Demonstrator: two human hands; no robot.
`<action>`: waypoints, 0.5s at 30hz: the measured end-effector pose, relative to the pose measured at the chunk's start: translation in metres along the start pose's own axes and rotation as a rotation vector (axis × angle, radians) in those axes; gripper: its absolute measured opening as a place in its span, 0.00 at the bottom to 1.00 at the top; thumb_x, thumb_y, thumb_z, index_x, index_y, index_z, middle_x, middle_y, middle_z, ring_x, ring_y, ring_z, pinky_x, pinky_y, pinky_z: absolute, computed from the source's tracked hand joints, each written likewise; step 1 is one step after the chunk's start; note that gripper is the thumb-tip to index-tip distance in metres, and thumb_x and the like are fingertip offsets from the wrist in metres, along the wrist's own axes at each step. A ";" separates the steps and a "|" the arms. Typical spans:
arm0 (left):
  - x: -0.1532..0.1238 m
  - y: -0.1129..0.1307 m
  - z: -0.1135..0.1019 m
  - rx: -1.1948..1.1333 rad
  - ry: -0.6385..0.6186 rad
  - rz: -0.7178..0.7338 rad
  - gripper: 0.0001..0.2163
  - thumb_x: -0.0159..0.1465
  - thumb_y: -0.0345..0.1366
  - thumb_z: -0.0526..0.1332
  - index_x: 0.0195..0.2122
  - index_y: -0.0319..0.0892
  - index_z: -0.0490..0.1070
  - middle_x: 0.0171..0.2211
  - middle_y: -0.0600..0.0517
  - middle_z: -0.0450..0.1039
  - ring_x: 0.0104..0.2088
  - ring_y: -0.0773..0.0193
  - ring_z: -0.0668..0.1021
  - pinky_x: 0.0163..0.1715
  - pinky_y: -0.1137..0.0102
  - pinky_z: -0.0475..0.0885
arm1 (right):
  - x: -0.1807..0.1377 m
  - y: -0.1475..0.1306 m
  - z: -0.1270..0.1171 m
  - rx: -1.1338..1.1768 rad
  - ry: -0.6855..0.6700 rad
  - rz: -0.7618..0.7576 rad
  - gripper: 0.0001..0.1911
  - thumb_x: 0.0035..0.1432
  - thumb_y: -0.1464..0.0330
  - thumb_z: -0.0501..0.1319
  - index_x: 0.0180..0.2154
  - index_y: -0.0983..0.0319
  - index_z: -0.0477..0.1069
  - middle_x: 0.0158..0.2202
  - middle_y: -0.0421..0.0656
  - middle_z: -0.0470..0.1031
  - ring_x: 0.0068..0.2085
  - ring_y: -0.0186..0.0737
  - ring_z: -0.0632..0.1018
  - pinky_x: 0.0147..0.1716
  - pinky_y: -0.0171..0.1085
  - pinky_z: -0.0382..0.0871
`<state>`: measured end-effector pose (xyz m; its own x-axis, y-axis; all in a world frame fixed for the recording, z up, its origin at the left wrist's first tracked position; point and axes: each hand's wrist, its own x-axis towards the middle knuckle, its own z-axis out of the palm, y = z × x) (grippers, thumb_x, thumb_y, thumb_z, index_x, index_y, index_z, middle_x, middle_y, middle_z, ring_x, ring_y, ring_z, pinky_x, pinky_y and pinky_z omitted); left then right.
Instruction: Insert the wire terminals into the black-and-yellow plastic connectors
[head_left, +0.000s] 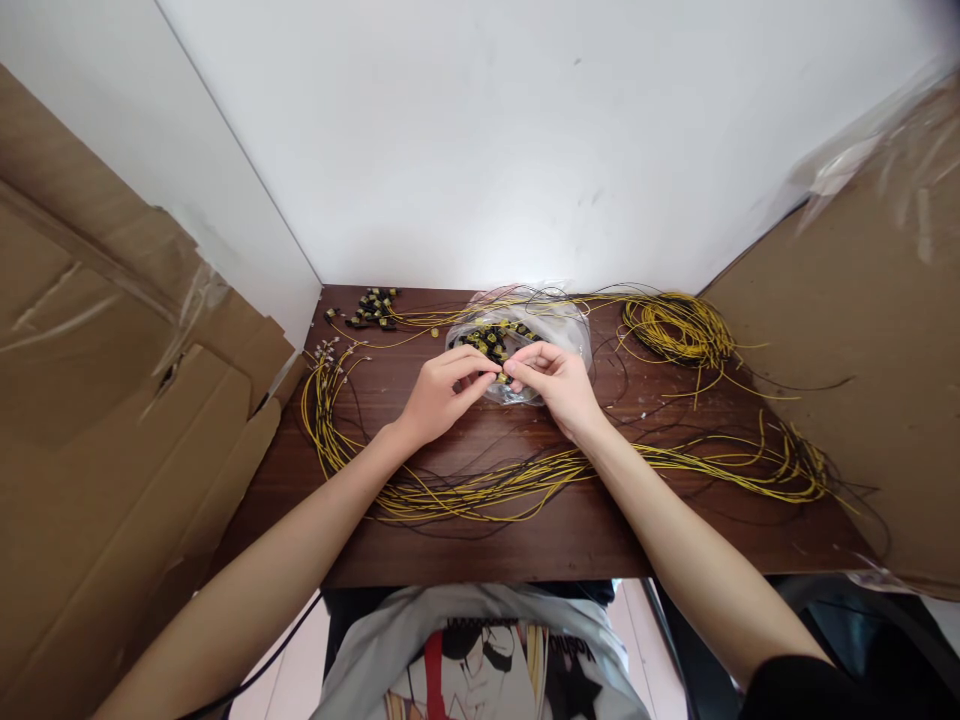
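Note:
My left hand (450, 393) and my right hand (556, 385) meet over the near edge of a clear plastic bag (576, 328). Thumb and fingers are pinched together on both, the tips almost touching. Whatever sits between the fingertips is too small and too covered to name. Inside the open bag lie several small black-and-yellow parts (491, 338), partly hidden by my fingers. Below my wrists, a long bundle of yellow and black wires (480, 490) runs across the table, its left end curving up to small pale tips (328, 352).
A coil of yellow and black wire (675, 330) lies at the back right. Wires at the back left end in a cluster of black-and-yellow pieces (375, 306). Cardboard (112, 400) stands on the left, more cardboard (847, 260) on the right, and a white wall (487, 150) behind.

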<state>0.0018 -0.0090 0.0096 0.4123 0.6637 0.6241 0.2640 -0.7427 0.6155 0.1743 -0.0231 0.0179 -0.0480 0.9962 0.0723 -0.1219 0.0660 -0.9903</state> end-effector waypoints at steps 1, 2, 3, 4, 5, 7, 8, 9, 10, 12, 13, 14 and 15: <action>0.000 0.000 0.000 0.000 0.006 -0.002 0.06 0.62 0.31 0.58 0.36 0.38 0.75 0.33 0.48 0.73 0.30 0.69 0.73 0.27 0.75 0.67 | 0.000 0.000 0.000 0.002 0.000 0.002 0.14 0.40 0.61 0.71 0.26 0.62 0.71 0.21 0.38 0.73 0.22 0.30 0.72 0.26 0.33 0.68; 0.000 0.000 0.000 0.001 0.015 -0.006 0.06 0.62 0.30 0.58 0.37 0.38 0.75 0.33 0.48 0.73 0.30 0.69 0.73 0.27 0.75 0.67 | 0.000 0.000 0.000 0.002 0.001 0.005 0.14 0.40 0.61 0.71 0.26 0.62 0.71 0.21 0.38 0.73 0.22 0.31 0.73 0.26 0.34 0.68; 0.000 0.001 0.000 0.003 0.026 -0.010 0.06 0.62 0.30 0.58 0.37 0.38 0.74 0.32 0.49 0.73 0.29 0.70 0.73 0.27 0.75 0.67 | 0.000 0.000 0.001 0.000 0.004 0.010 0.14 0.41 0.61 0.71 0.26 0.62 0.71 0.21 0.38 0.73 0.22 0.31 0.73 0.26 0.34 0.68; 0.000 0.001 0.000 0.004 0.035 -0.014 0.06 0.62 0.30 0.58 0.36 0.38 0.74 0.32 0.49 0.73 0.29 0.70 0.73 0.27 0.75 0.68 | -0.001 0.000 0.001 -0.003 0.007 0.016 0.14 0.41 0.61 0.71 0.26 0.62 0.71 0.21 0.38 0.73 0.22 0.31 0.73 0.26 0.34 0.69; 0.000 0.001 0.001 0.004 0.042 -0.016 0.05 0.62 0.30 0.58 0.36 0.38 0.74 0.32 0.49 0.73 0.29 0.70 0.72 0.27 0.75 0.68 | -0.001 -0.001 0.001 -0.006 0.009 0.019 0.14 0.41 0.60 0.71 0.26 0.62 0.71 0.21 0.38 0.73 0.22 0.32 0.73 0.26 0.34 0.69; 0.000 0.001 0.001 0.004 0.050 -0.018 0.05 0.62 0.30 0.58 0.35 0.38 0.73 0.31 0.49 0.73 0.29 0.69 0.73 0.27 0.75 0.68 | -0.001 -0.001 0.002 -0.008 0.014 0.021 0.14 0.40 0.60 0.71 0.26 0.62 0.71 0.21 0.38 0.73 0.22 0.32 0.73 0.26 0.34 0.69; 0.000 0.001 0.001 0.004 0.051 -0.018 0.05 0.62 0.30 0.58 0.34 0.38 0.73 0.31 0.49 0.73 0.30 0.69 0.73 0.27 0.75 0.68 | -0.001 -0.001 0.002 -0.006 0.018 0.022 0.14 0.40 0.61 0.71 0.26 0.62 0.71 0.21 0.38 0.73 0.22 0.32 0.74 0.26 0.34 0.70; 0.000 0.001 0.001 0.004 0.051 -0.016 0.05 0.62 0.31 0.58 0.34 0.38 0.73 0.31 0.49 0.74 0.30 0.68 0.74 0.27 0.75 0.68 | -0.001 -0.001 0.002 -0.004 0.023 0.023 0.14 0.40 0.61 0.71 0.26 0.62 0.71 0.21 0.38 0.73 0.22 0.32 0.74 0.26 0.34 0.70; 0.000 0.001 0.001 0.004 0.050 -0.013 0.05 0.62 0.31 0.58 0.34 0.38 0.74 0.32 0.48 0.74 0.31 0.68 0.74 0.28 0.75 0.69 | 0.000 -0.001 0.003 0.000 0.029 0.026 0.14 0.40 0.61 0.71 0.26 0.62 0.71 0.21 0.38 0.73 0.22 0.32 0.74 0.26 0.34 0.70; 0.000 0.001 0.002 0.003 0.044 -0.004 0.06 0.62 0.31 0.58 0.35 0.38 0.74 0.33 0.47 0.75 0.32 0.68 0.75 0.27 0.75 0.69 | 0.000 -0.001 0.003 0.014 0.042 0.033 0.13 0.40 0.62 0.71 0.26 0.62 0.71 0.20 0.38 0.73 0.22 0.32 0.74 0.25 0.34 0.70; 0.000 0.001 0.002 0.002 0.041 -0.001 0.06 0.62 0.31 0.58 0.36 0.38 0.75 0.34 0.47 0.75 0.32 0.68 0.75 0.27 0.75 0.69 | 0.000 -0.001 0.003 0.022 0.049 0.035 0.13 0.40 0.63 0.71 0.26 0.63 0.71 0.20 0.38 0.74 0.22 0.31 0.74 0.25 0.33 0.70; -0.001 0.001 0.002 0.001 0.039 0.001 0.06 0.62 0.31 0.58 0.37 0.38 0.75 0.35 0.46 0.75 0.32 0.68 0.75 0.26 0.76 0.69 | 0.000 -0.001 0.002 0.030 0.054 0.036 0.13 0.41 0.63 0.71 0.26 0.63 0.71 0.20 0.38 0.74 0.22 0.31 0.74 0.25 0.33 0.70; -0.001 0.001 0.002 0.001 0.038 0.002 0.07 0.62 0.32 0.59 0.37 0.38 0.75 0.36 0.46 0.75 0.31 0.69 0.74 0.26 0.76 0.69 | 0.000 0.000 0.002 0.036 0.058 0.037 0.13 0.41 0.63 0.71 0.26 0.63 0.71 0.20 0.38 0.74 0.21 0.31 0.74 0.25 0.33 0.70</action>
<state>0.0030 -0.0107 0.0086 0.3795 0.6654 0.6428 0.2646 -0.7438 0.6137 0.1720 -0.0235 0.0187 0.0047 0.9996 0.0280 -0.1568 0.0284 -0.9872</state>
